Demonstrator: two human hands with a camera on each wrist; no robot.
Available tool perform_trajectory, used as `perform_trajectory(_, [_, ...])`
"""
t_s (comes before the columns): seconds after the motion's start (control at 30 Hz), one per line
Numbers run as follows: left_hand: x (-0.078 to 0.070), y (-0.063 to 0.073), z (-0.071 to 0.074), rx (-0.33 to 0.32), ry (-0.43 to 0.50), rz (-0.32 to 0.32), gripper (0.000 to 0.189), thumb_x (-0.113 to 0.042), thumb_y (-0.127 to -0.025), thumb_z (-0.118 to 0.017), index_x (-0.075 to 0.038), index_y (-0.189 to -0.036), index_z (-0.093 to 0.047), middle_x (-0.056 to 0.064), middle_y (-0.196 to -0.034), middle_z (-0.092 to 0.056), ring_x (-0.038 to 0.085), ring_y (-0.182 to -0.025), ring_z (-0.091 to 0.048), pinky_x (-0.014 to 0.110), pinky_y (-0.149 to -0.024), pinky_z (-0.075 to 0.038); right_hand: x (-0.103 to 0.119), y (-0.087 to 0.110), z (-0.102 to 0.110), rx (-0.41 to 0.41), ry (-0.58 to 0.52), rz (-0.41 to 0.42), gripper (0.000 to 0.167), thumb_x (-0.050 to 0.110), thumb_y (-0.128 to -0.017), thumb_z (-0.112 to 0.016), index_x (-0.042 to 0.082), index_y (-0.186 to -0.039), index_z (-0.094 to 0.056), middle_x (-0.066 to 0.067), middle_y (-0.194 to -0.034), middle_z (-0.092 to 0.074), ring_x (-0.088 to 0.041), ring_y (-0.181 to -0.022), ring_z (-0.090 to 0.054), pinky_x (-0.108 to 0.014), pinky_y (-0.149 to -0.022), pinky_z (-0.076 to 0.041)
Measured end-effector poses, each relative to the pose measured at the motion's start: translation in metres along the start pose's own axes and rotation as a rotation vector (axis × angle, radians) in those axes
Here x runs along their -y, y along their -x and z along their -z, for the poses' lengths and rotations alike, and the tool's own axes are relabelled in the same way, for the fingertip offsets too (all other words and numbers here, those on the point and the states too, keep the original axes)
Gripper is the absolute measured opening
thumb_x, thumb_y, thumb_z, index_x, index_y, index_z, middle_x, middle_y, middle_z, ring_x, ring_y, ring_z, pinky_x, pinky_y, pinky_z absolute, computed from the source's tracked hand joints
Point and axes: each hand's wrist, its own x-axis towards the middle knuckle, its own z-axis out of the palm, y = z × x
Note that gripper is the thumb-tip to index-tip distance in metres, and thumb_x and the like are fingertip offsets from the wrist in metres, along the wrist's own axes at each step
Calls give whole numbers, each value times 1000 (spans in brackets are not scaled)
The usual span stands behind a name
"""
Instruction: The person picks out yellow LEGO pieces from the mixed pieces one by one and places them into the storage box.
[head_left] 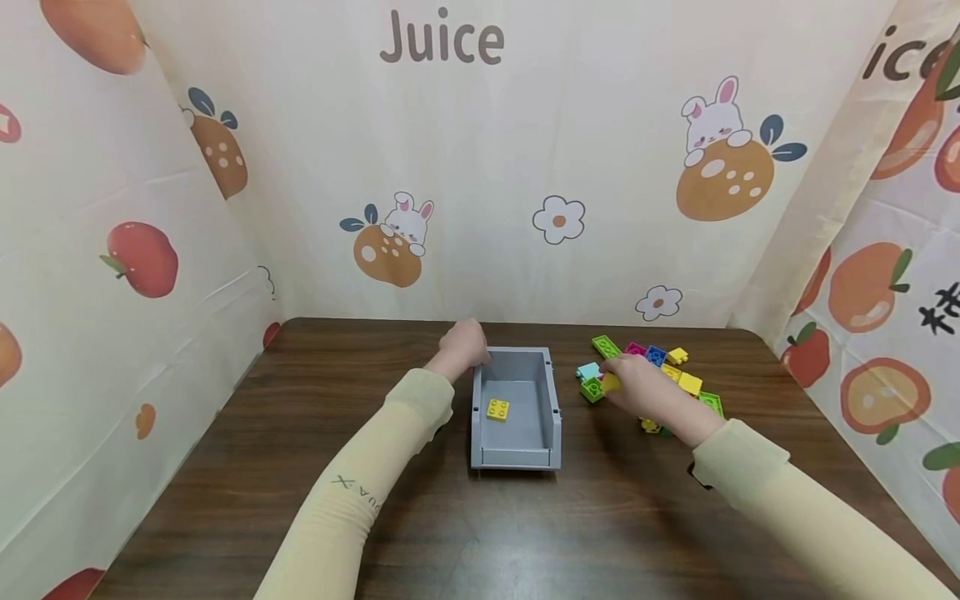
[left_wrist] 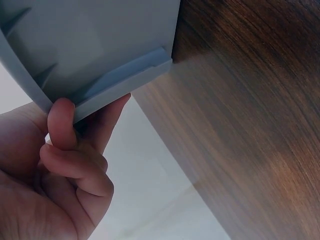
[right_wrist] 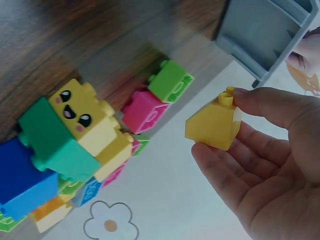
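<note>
A grey open-topped plastic bin (head_left: 521,458) stands on the table, with one yellow four-stud building block (head_left: 497,409) inside on its floor. My left hand (head_left: 462,346) grips the bin's far left corner; the left wrist view shows thumb and fingers on either side of the bin's edge (left_wrist: 125,90). To the right of the bin, my right hand (head_left: 643,387) pinches a yellow sloped building block (right_wrist: 214,125) between thumb and fingertips. It is held over the near left part of a pile of loose blocks, some of them hidden behind that hand.
The pile includes a smiling yellow block (right_wrist: 77,110), a teal block (right_wrist: 60,142), a blue block (right_wrist: 25,170), a pink block (right_wrist: 144,111) and a lime block (right_wrist: 171,81). A printed fabric sheet (head_left: 480,167) hangs behind the brown wooden table (head_left: 225,467).
</note>
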Motion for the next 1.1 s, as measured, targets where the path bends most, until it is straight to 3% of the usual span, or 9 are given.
perform_trajectory(0.3, [-1,0,0,-2,9,7,17,-16,-81,-73,-8,-67,-66,4,-61,-64,22,-68,-70,27,-48,-43,13,-6,7,-32,7,12,35,5,-80,-71,-4,-112,-62,-20,-107,-65,-29,-92,-63,-44,-81,-53])
perform_trajectory(0.5, [-1,0,1,14,8,10,18,-16,-81,-72,-9,-66,-66,7,-68,-68,22,-71,-70,27,-48,-43,24,-10,13,-52,11,22,35,6,-79,-72,-2,-112,-62,-17,-104,-66,-25,-87,-63,-43,-80,-53])
perform_trajectory(0.7, [-1,0,2,20,14,5,17,-15,-82,-72,-8,-68,-66,10,-77,-71,23,-72,-70,28,-49,-43,39,-14,16,-63,-1,31,34,10,-80,-73,1,-112,-63,-14,-106,-65,-27,-93,-62,-42,-83,-52])
perform_trajectory(1.1, [-2,1,1,-3,18,22,15,-16,-80,-74,-7,-72,-66,8,-73,-69,23,-72,-70,28,-50,-43,69,-33,21,-69,9,79,35,11,-82,-71,5,-115,-63,-11,-111,-65,-23,-91,-62,-38,-81,-53])
